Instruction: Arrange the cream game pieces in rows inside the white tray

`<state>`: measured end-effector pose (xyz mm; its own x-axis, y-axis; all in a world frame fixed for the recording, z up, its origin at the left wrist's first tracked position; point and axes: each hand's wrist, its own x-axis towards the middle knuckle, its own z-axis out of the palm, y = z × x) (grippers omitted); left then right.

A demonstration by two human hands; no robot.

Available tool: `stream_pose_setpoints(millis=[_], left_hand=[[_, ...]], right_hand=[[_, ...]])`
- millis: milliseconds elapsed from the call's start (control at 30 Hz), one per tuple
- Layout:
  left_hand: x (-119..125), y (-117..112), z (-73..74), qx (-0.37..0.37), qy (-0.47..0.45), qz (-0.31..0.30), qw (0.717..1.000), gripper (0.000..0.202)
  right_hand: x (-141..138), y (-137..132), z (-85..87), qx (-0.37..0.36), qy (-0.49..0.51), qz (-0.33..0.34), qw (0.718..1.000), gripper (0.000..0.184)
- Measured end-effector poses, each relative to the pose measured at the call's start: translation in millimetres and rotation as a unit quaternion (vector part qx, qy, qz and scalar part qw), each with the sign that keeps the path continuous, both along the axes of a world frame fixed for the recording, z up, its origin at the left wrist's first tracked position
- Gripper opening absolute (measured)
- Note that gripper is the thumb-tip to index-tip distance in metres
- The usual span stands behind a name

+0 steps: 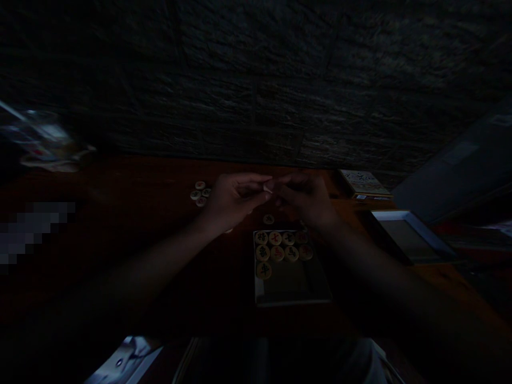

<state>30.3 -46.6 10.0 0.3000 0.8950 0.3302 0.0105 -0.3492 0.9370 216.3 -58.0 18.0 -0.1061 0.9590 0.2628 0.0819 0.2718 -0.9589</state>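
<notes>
Head camera, and I see a small pale thing [267, 186] held up over the table, right between the two hands. It is too small and too dark for me to tell what it is. The left hand [234, 200] pinches it, with the left fingers [252, 186] closed on one side. The right hand [306, 201] comes in from the other side, and the right fingers [290, 182] are curled shut and seem to touch the pale thing too, though the dark makes that hard to be sure of. Just below the hands, on the near side, one round wooden Chinese chess piece [268, 219] lies by itself on the table. Nearer to me is a shallow tray [258, 288] with a white edge. Nine more round chess pieces [277, 253] sit in it, in two rows of four and one piece under them, near the far end, with red or black marks on top. To the left and far from the tray, a small group of four chess pieces [200, 193] lies on the reddish wooden table [120, 181]. Off to the right are a flat box lid [410, 237] with a white edge and a colored box [363, 183]. A dark stone wall [256, 80] stands behind the table. Far left, a blurry clear plastic bag [42, 140] lies there.
</notes>
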Motion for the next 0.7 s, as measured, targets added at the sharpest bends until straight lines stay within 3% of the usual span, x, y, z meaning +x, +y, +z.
stream_pose_setpoints(millis=[167,333,500,700], left_hand=[[0.5,-4.9,9.4,-0.069,-0.044,0.015,0.997,0.033],[1.7,-5.6,7.6,-0.039,-0.001,0.029,0.999,0.030],[1.9,-5.5,2.3,0.012,0.013,-0.002,1.000,0.030],[1.8,-6.2,5.5,-0.019,-0.008,0.010,1.000,0.036]], right_hand=[[2.2,1.5,1.4,-0.019,0.019,0.012,1.000,0.038],[2.4,0.6,1.9,-0.024,-0.008,0.004,1.000,0.040],[0.7,-0.6,1.7,-0.026,-0.012,-0.008,1.000,0.039],[0.0,-1.5,3.0,-0.040,0.017,0.008,0.999,0.040]])
